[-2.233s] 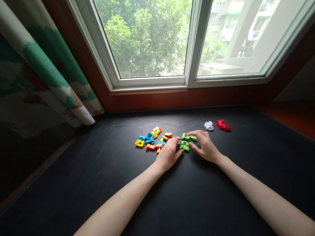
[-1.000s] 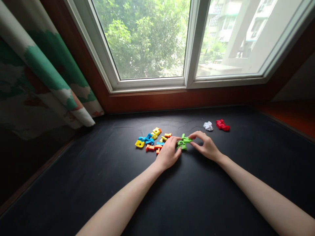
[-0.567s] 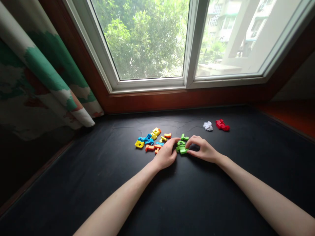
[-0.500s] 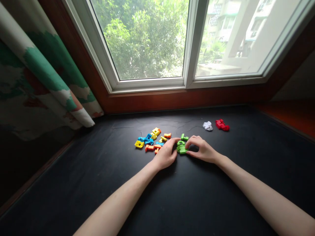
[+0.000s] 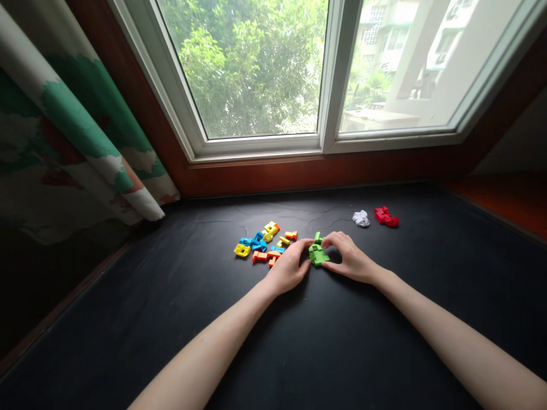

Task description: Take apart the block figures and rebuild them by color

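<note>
Between my two hands, on the black tabletop (image 5: 273, 353), is a green plastic toy (image 5: 318, 255) made of blocky parts. My left hand (image 5: 291, 266) grips its left side with curved thumb and fingers. On the right, the thumb and fingertips of my right hand (image 5: 348, 257) close on its other side. Just behind it lies a separate small green piece (image 5: 318, 237), partly covered by my right fingers. Left of my left hand are loose yellow pieces (image 5: 242, 250), blue pieces (image 5: 258, 242) and orange pieces (image 5: 260, 257); my hand hides part of this group.
A white toy (image 5: 361, 218) and a red toy (image 5: 386, 217) lie at the back right of the tabletop. Behind the table is a window (image 5: 256, 149) with a white frame. A patterned curtain (image 5: 98, 136) hangs down to the table at the left.
The green toy has turned slightly and shifted a little to the right. My right fingers have moved and now cover more of the small green piece behind. My left hand stays nearly still.
</note>
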